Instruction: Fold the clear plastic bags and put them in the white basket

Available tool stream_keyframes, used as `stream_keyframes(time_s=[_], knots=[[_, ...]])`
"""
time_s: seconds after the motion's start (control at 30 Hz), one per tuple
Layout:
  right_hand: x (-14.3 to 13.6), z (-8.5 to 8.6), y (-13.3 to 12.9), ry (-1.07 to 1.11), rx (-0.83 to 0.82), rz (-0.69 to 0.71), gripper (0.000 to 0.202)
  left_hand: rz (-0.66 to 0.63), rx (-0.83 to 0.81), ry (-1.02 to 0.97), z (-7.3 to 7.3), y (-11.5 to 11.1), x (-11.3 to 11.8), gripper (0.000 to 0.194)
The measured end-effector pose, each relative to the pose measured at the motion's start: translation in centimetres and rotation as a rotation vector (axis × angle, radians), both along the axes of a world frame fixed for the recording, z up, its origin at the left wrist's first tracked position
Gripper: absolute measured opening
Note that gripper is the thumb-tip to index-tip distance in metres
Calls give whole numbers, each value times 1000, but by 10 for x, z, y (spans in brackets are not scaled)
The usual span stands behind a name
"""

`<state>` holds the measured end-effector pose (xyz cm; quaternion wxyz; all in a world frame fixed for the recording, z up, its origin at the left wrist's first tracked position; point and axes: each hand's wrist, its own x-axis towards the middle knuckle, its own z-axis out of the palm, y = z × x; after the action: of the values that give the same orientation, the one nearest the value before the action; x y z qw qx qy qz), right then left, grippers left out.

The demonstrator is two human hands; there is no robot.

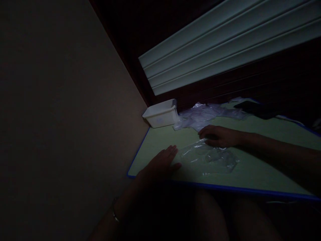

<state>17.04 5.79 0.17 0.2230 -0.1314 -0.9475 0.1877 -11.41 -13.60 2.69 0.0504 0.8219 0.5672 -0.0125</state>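
Observation:
A clear, crinkled plastic bag lies on the light green tabletop. My left hand rests palm down at the bag's left side, fingers stretched out and thumb apart. At the bag's far edge is my right hand, its fingers curled; whether it pinches any plastic is too dark to tell. Behind that hand, more thin plastic bags are spread in a loose heap.
A white bin stands at the table's back left corner, against the wall. A dark flat object lies at the back right, near a pale cable. Blue edging runs along the table's front, above my legs.

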Motion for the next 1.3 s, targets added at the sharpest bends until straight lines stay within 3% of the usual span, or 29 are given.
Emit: stream_keyframes(time_s=[0.13,0.3,0.47,0.6,0.73,0.97,1.3], knots=[[1,2,-1,-7,-39,-21,36,55,134,-105,2,10,-4,51],[3,4,0,2,-206,-102,38,74,217,-279,11,61,25,34],[2,7,2,50,-313,-164,36,63,31,-311,12,115,66,25],[1,7,3,93,-345,-186,36,134,-138,-301,12,136,82,19],[1,5,6,121,-387,-186,37,182,-266,-291,14,144,87,16],[-2,5,6,157,-411,-213,38,154,-269,-358,11,145,81,15],[0,10,2,170,-288,-326,38,516,-221,-652,-3,124,42,14]])
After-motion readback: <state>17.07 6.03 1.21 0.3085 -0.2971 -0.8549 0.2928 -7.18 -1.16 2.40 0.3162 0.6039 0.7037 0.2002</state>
